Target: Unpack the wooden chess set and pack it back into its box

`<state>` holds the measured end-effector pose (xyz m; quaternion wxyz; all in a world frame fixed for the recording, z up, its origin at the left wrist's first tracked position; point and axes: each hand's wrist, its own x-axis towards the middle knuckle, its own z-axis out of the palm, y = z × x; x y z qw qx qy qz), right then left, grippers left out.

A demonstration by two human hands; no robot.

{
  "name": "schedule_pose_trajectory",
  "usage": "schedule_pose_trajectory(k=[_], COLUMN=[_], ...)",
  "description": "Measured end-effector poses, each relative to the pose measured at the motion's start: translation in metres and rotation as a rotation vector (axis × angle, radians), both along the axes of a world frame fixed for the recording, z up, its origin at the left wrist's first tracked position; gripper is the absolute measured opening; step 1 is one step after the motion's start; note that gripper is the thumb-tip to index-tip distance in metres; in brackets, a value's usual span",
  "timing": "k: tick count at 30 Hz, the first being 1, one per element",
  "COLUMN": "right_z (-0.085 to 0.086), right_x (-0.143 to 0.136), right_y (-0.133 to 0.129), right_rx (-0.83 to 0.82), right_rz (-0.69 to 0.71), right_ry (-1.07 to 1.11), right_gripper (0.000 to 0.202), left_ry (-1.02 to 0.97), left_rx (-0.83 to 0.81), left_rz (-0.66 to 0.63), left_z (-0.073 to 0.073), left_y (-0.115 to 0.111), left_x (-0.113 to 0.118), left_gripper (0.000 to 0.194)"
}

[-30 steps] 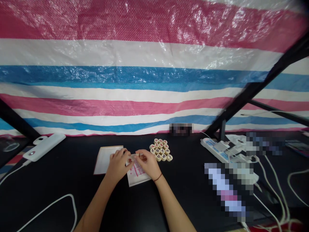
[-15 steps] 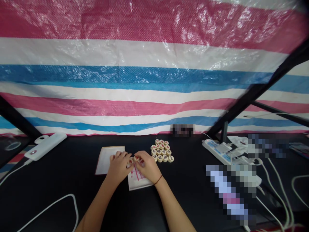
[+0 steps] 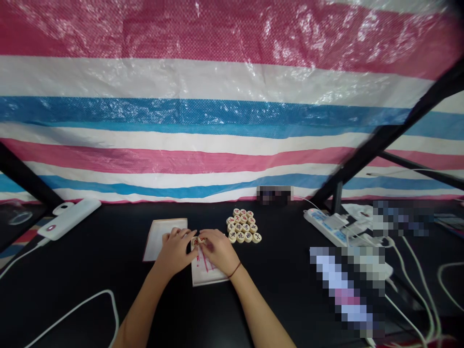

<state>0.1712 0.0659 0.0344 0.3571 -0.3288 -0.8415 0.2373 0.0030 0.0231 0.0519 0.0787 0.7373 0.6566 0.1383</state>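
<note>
My left hand curves its thumb and fingers around a round cream game piece with a red character. Close beside it, my right hand pinches another such piece, tilted between thumb and fingers. Both hands are over the upper part of a white box with pink-red lines inside. Left of it lies an open white lid, partly behind my left hand. Several round pieces with red or black characters stand in rows right of my right hand.
A white power bank with a cable lies at the left. Power strips, plugs, cables and a blurred device lie on the black table at the right. A striped sheet hangs behind.
The piece in my right hand has moved slightly left and tilted, closer to the piece at my left hand. My right hand has shifted a little left; the rows of pieces are unchanged.
</note>
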Motion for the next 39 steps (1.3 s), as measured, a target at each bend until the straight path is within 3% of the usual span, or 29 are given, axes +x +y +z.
schedule_pose_trajectory(k=[11,26,39], right_z=[0.002,0.003,0.001], right_x=[-0.007,-0.001,-0.009], right_y=[-0.004,-0.003,-0.007], right_rx=[0.046,-0.005,0.036], right_rz=[0.046,0.000,-0.005], right_ry=[-0.018,0.042,-0.215], right_gripper=[0.021,0.015,0.023], left_ry=[-0.036,-0.055,-0.090], left_rx=[-0.024,-0.002,-0.014], left_rz=[-0.024,-0.035,-0.025], left_z=[0.003,-0.007,-0.008], left_y=[-0.001,0.001,0.002], left_x=[-0.002,-0.007,-0.009], left_gripper=[0.028,0.037,0.037])
